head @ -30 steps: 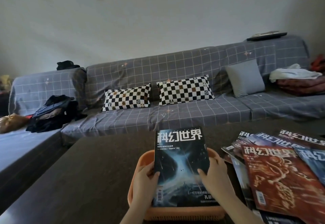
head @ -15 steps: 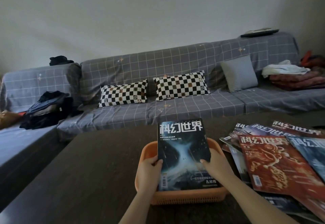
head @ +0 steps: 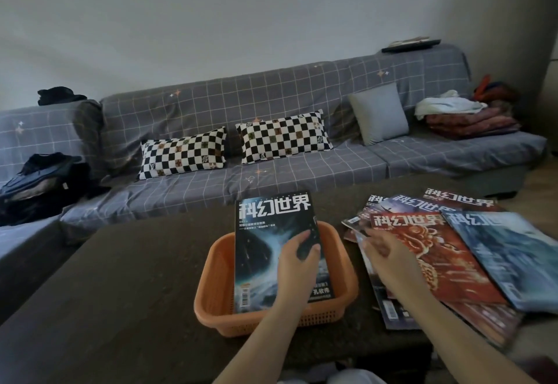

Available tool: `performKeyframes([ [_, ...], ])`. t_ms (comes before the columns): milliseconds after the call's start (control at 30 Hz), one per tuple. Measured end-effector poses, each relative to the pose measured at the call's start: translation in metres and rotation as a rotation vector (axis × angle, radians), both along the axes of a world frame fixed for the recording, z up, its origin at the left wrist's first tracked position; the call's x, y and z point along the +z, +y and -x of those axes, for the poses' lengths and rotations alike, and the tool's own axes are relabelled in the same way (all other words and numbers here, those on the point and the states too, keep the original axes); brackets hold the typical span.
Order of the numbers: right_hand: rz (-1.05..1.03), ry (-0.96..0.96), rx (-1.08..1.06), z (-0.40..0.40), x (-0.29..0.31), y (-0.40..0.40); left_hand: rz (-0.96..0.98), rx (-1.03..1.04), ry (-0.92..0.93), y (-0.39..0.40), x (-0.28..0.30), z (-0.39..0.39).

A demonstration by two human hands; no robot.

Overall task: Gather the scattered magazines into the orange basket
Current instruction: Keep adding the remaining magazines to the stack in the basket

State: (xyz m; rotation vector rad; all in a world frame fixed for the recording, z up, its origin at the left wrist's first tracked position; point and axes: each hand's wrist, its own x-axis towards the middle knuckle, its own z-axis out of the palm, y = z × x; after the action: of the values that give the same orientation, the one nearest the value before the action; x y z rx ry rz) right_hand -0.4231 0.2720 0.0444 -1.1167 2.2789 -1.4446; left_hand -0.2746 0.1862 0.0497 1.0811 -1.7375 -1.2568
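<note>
An orange basket (head: 211,299) sits on the dark table (head: 120,293) near its front edge. A dark blue magazine (head: 265,232) lies in it, its top end sticking out over the far rim. My left hand (head: 297,263) rests flat on that cover, fingers spread. To the right, several magazines are fanned out, with a red-covered magazine (head: 437,260) on top and a pale blue magazine (head: 513,257) beside it. My right hand (head: 383,248) hovers open over the left edge of this pile, touching or just above it.
A grey checked sofa (head: 271,184) runs behind the table with two chequered pillows (head: 235,148) and a grey cushion (head: 379,113). Dark clothes (head: 39,184) lie on its left, folded blankets (head: 471,121) on its right.
My right hand has left the blue magazine and moved right to the pile. My left hand shifted from the magazine's left edge onto its cover. The magazine sits lower in the basket.
</note>
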Motion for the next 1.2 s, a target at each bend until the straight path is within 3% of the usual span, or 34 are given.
performKeyframes([
  [500, -0.304, 0.133, -0.308, 0.115, -0.056, 0.069, -0.15, -0.325, -0.244, 0.031, -0.029, 0.143],
  [667, -0.496, 0.164, -0.334, 0.13, -0.07, 0.071, -0.254, -0.29, -0.264, 0.03, -0.047, 0.158],
  [734, -0.507, 0.167, -0.356, 0.131, -0.071, 0.071, -0.401, -0.241, -0.2, 0.03, -0.049, 0.159],
  [867, -0.451, 0.113, -0.384, 0.131, -0.064, 0.075, -0.468, -0.253, -0.155, 0.03, -0.051, 0.154],
  [1200, -0.069, -0.267, -0.286, 0.101, -0.046, 0.084, -0.192, -0.221, 0.062, 0.041, -0.032, 0.098],
])
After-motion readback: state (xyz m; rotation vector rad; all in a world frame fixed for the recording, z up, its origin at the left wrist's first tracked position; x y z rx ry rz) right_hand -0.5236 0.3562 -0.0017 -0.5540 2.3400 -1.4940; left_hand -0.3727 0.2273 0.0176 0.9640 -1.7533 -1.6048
